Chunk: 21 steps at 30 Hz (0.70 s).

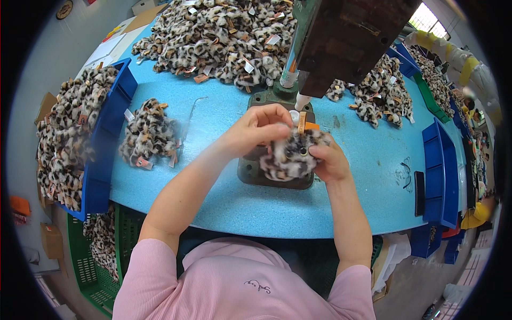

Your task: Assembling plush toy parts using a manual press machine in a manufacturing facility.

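My right hand (332, 161) grips a spotted furry plush piece (285, 162) by its right side, thumb pressed on the front. Beside that thumb a small round dark spot with a pale rim shows in the fur. A tan tab and an orange tag (312, 127) stick up from the top of the piece. At its upper left my left hand (261, 129) is closed in a pinch, the thumb smeared by motion; what the fingertips hold is hidden. Both hands are over the base of a green press (276, 181), just in front of its white-tipped plunger (302, 101).
A large heap of similar furry pieces (224, 40) lies at the back, smaller piles (149, 133) at left and right. Blue bins (109, 144) stand at both sides. Eyeglasses (406, 175) and a dark phone-shaped slab (420, 193) lie at right. The press head (352, 42) overhangs the table.
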Motion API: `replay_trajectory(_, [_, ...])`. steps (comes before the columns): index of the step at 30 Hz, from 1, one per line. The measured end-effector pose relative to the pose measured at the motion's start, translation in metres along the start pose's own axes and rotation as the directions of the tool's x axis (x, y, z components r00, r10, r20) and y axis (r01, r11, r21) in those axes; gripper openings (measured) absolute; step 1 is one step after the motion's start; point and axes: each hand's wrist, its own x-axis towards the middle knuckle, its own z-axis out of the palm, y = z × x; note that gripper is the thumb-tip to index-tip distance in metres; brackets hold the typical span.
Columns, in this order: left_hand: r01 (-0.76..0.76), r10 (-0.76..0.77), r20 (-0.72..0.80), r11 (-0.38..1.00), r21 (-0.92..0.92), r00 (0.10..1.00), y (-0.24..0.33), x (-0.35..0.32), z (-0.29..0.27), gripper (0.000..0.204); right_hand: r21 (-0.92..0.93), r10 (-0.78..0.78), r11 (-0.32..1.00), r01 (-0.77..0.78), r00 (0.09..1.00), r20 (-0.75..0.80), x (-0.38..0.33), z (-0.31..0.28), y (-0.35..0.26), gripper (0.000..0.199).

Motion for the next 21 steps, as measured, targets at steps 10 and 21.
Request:
replay_trajectory(10, [0.106,-0.183,-0.161,0.912,-0.397,0.97,-0.015,0.02,-0.026,0.01,-0.412,-0.483,0.853,0.321,0.784,-0.39,0.044,-0.002,0.014,0.006])
replay_trajectory(21, [0.135,-0.043,-0.331,0.956,0.261,0.943,-0.028,0.022,-0.006,0.017,-0.698,-0.502,0.709,0.1,0.766,-0.401,0.043,-0.007,0.017,0.009])
